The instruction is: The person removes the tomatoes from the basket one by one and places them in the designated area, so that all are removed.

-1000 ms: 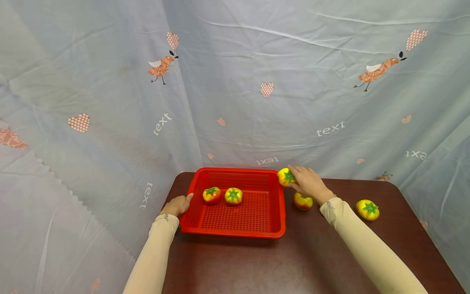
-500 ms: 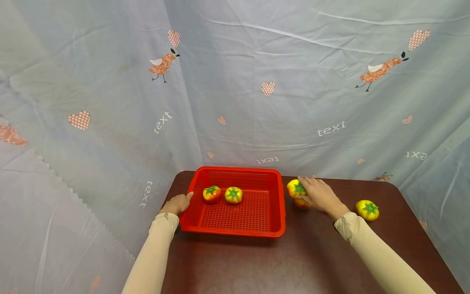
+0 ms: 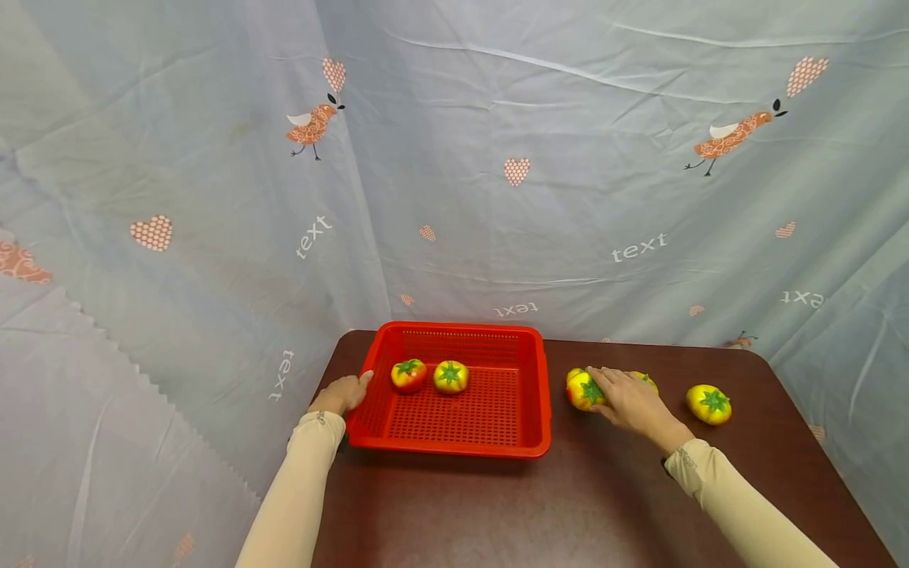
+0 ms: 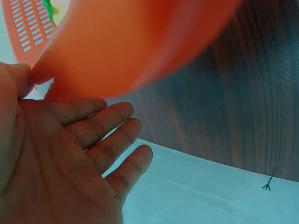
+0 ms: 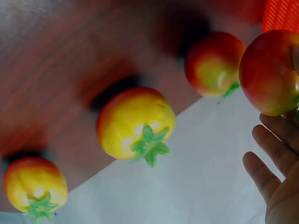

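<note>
At the left end of the red plastic basket (image 3: pixel 454 452), my left hand (image 3: pixel 341 394) pinches the rim. Its thumb goes over the edge, and in the left wrist view the other fingers (image 4: pixel 100 126) reach out nearly straight beneath it. To the right of the basket, my right hand (image 3: pixel 634 404) holds a yellow-red toy tomato (image 3: pixel 584 392) with a green star-shaped stem, low over the table. In the right wrist view the held tomato (image 5: pixel 266 74) looks mostly red. Just behind it another tomato (image 5: pixel 215 65) overlaps it in that view.
Two tomatoes, a redder one (image 3: pixel 408 376) and a yellow one (image 3: pixel 450 377), lie inside the basket. A tomato (image 3: pixel 645 380) peeks out behind my right hand, and another (image 3: pixel 708 405) sits farther right. A grey-blue curtain (image 3: pixel 454 197) hangs behind the dark wooden table (image 3: pixel 454 513).
My right hand has moved with its tomato from the basket's right rim, rightward and down toward the table. The left hand and the basket have stayed in place.
</note>
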Demonstrator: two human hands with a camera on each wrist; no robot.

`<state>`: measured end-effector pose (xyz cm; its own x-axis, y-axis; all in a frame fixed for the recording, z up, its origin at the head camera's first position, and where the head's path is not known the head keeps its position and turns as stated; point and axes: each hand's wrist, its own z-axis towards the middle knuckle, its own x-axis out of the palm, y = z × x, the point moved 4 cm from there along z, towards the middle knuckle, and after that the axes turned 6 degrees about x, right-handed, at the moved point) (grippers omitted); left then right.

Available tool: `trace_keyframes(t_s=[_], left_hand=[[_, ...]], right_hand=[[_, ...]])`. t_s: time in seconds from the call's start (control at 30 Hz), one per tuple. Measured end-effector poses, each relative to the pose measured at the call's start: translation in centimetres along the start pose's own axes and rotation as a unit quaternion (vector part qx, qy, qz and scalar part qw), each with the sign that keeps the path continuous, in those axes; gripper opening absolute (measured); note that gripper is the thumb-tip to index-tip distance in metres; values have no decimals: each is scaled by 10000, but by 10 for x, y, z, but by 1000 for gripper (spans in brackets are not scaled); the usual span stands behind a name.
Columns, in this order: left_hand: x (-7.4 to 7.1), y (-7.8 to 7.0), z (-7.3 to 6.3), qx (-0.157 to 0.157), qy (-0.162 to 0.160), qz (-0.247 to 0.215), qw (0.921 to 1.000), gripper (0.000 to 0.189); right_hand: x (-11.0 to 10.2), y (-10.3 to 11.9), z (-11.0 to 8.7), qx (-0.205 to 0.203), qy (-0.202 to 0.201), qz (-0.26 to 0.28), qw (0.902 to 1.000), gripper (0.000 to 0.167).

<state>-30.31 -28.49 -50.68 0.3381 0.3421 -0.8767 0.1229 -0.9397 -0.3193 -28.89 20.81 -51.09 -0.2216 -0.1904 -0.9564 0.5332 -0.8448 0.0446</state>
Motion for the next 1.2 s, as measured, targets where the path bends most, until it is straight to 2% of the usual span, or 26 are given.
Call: trace_keyframes(t_s=[0.53, 0.7, 1.2], left_hand=[[1, 3, 1, -42, 10, -9, 10000, 61], [0, 2, 1, -5, 4, -6, 10000, 62], [2, 2, 2, -41, -22, -122, 9999, 61]], right_hand=[[21, 11, -29, -232, 55, -1, 9997, 66], [24, 15, -35, -307, -41, -6, 9995, 65], [32, 13, -45, -50, 262, 4, 9996, 65]])
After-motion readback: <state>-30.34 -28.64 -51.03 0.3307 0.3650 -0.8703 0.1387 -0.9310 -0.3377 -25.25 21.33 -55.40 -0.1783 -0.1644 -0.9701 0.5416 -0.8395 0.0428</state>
